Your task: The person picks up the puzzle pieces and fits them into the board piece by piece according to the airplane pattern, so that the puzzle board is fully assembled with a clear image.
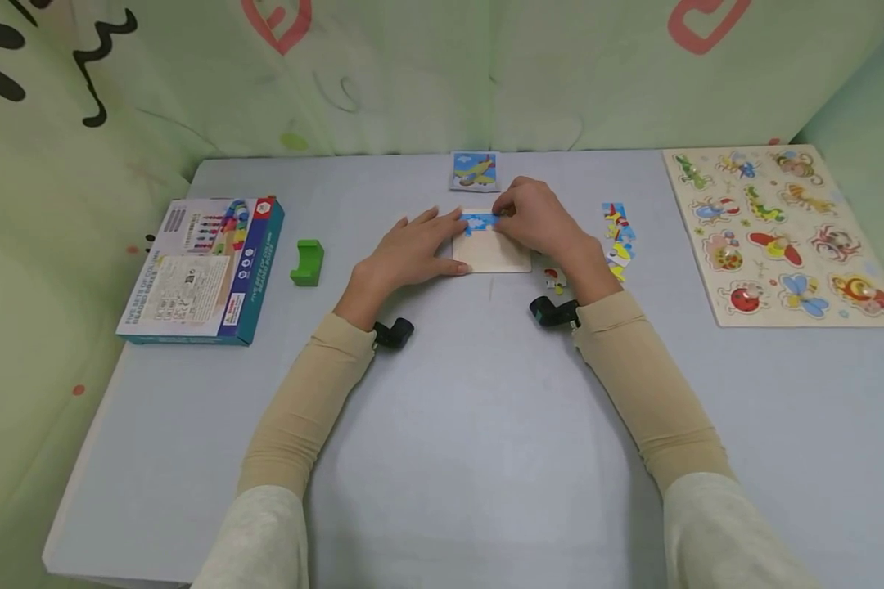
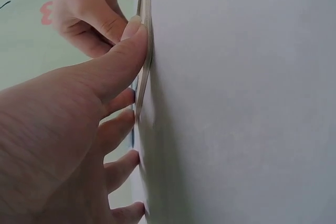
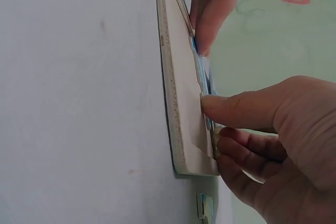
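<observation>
A small wooden puzzle tray (image 1: 497, 255) lies at the middle of the table, with blue-and-white puzzle pieces (image 1: 479, 222) along its far side. My left hand (image 1: 411, 248) is spread at the tray's left edge, its thumb on the near left corner and fingertips by the blue pieces. With thumb and fingers, my right hand (image 1: 543, 219) pinches a puzzle piece (image 3: 201, 102) at the tray's far right; the fingers hide most of it. Behind the tray stands a picture card (image 1: 475, 171) of a yellow plane. Loose puzzle pieces (image 1: 619, 237) lie to the right, and others (image 1: 555, 281) beside the right wrist.
A boxed toy set (image 1: 199, 270) lies at the left, with a green curved block (image 1: 308, 263) beside it. On the far right is a large wooden insect puzzle board (image 1: 781, 237). A green patterned curtain (image 1: 412, 82) hangs behind the table.
</observation>
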Demonstrator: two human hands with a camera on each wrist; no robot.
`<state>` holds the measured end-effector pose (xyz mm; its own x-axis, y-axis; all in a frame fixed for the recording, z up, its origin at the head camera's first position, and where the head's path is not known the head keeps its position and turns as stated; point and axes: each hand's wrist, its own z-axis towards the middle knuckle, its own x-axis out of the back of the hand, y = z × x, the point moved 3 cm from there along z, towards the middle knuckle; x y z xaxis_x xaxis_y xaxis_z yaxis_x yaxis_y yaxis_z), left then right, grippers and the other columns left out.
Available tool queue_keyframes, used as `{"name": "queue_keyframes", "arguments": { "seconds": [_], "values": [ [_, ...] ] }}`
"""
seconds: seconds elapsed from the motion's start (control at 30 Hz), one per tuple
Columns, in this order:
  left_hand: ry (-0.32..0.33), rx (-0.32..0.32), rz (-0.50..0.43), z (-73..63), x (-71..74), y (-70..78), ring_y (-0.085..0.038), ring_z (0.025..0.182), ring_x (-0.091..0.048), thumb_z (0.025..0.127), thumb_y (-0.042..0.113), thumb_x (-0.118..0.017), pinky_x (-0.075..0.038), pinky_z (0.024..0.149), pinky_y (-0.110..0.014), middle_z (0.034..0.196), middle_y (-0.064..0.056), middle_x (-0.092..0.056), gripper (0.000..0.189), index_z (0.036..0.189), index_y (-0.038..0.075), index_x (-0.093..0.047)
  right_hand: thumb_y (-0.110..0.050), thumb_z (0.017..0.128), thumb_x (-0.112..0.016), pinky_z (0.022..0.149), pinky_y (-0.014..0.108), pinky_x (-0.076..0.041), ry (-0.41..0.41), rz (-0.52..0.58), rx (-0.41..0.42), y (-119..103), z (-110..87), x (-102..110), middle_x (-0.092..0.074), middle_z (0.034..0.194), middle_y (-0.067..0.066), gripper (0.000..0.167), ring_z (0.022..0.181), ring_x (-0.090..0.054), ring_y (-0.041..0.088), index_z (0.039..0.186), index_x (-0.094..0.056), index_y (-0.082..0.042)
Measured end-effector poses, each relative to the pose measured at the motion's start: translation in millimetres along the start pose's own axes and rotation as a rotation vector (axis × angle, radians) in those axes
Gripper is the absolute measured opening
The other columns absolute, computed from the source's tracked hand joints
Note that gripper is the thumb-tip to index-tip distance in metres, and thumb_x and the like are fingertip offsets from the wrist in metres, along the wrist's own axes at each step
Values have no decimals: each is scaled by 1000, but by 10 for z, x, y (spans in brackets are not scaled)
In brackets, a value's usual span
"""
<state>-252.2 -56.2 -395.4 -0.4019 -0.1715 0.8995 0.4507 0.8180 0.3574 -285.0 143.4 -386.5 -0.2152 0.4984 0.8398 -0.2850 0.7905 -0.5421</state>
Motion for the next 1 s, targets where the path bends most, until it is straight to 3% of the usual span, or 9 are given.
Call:
{"name": "queue_keyframes", "arguments": {
  "seconds": [0.27, 0.57, 0.83, 1.0],
  "values": [
    [-33, -37, 22, 19, -32, 84, -28, 157, -7, 99, 57, -49, -9, 123, -62, 168, 9, -11, 73, 160, 29, -19, -10, 91, -67, 86, 42, -49, 22, 23, 3, 30, 11, -33, -63, 111, 20, 26, 99, -59, 31, 112, -72, 4],
    [-40, -25, 72, 35, -36, 106, -25, 157, -6, 99, 59, -47, -9, 124, -59, 168, 12, -10, 73, 160, 32, -17, -13, 91, -69, 85, 41, -48, 36, 12, -3, 49, -8, -15, -62, 109, 18, 27, 96, -57, 30, 113, -72, 3],
    [-37, -25, 79, 53, -41, 116, -25, 157, -8, 98, 61, -46, -11, 124, -59, 168, 12, -11, 74, 160, 33, -17, -10, 93, -62, 92, 45, -48, -32, 17, 21, 113, -100, 73, -63, 116, 17, 28, 104, -58, 31, 117, -70, 1],
    [-46, -11, 75, 57, -32, 111, -24, 157, -8, 97, 62, -47, -11, 124, -57, 168, 13, -10, 75, 160, 34, -17, -7, 93, -58, 100, 50, -46, -46, -15, -14, 227, -219, 210, -61, 125, 16, 31, 114, -56, 33, 121, -69, 0]
  ]
}}
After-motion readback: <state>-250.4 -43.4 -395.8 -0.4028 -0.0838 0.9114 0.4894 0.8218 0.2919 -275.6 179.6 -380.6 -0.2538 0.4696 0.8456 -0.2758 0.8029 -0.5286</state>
